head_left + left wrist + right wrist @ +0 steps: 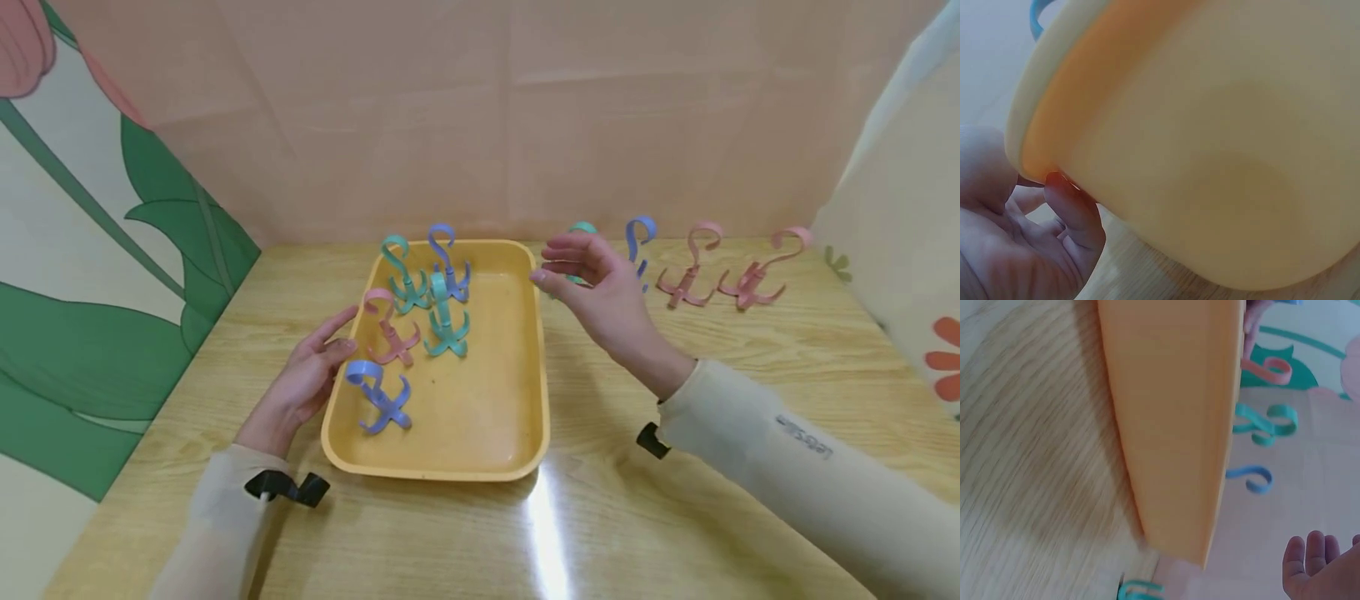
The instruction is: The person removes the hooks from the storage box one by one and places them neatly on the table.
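Observation:
A yellow plastic tray (487, 400) stands on the table, its left rim gripped by my left hand (307, 379); in the left wrist view a fingertip (1060, 187) presses beneath the rim. Several multi-prong hanging hooks stand in its left half: a pink hook (392, 337), a front blue hook (386, 404), a back blue hook (452, 279), a green hook (408, 287) and a nearer green hook (447, 329). My right hand (603, 296), empty with loosely bent fingers, hovers just right of the tray. It partly hides another green hook (582, 227) behind it.
Right of that hand, a blue hook (639, 237) and two pink hooks, one nearer (686, 279) and one farther right (753, 283), stand along the table's back edge. A pink cloth (450, 125) hangs behind the wooden table (637, 517). Printed panels flank both sides.

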A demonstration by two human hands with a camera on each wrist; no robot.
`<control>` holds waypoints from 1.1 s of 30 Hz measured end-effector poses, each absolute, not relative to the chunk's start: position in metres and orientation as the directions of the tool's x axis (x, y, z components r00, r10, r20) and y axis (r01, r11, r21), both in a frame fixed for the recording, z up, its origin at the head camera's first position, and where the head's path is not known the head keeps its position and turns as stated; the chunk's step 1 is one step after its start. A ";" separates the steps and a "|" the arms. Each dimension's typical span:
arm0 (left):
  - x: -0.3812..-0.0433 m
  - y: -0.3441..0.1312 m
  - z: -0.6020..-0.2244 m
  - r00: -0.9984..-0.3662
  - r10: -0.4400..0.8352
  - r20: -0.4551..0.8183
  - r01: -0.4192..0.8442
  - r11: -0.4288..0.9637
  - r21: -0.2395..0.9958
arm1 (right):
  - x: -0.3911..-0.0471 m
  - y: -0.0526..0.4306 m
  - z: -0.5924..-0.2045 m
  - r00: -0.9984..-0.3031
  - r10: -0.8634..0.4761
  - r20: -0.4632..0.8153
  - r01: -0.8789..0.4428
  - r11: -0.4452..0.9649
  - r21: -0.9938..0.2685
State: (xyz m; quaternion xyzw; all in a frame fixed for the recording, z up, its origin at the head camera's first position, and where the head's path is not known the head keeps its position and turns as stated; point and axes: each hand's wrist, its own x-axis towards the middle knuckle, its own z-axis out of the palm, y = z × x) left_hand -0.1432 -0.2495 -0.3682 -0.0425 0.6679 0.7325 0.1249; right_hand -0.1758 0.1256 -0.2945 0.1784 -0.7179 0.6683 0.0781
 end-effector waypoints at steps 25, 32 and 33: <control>-0.144 -0.250 -0.369 -0.965 0.125 -0.232 -0.242 -0.070 0.968 | -0.206 0.053 -0.304 -0.901 -0.415 0.126 -0.250 0.260 -0.933; -0.146 -0.251 -0.371 -0.967 0.125 -0.223 -0.231 -0.060 0.971 | -0.213 0.044 -0.304 -0.854 -0.515 0.076 -0.273 0.319 -0.907; -0.146 -0.251 -0.371 -0.967 0.127 -0.221 -0.230 -0.060 0.971 | -0.214 0.043 -0.304 -0.848 -0.525 0.073 -0.281 0.328 -0.902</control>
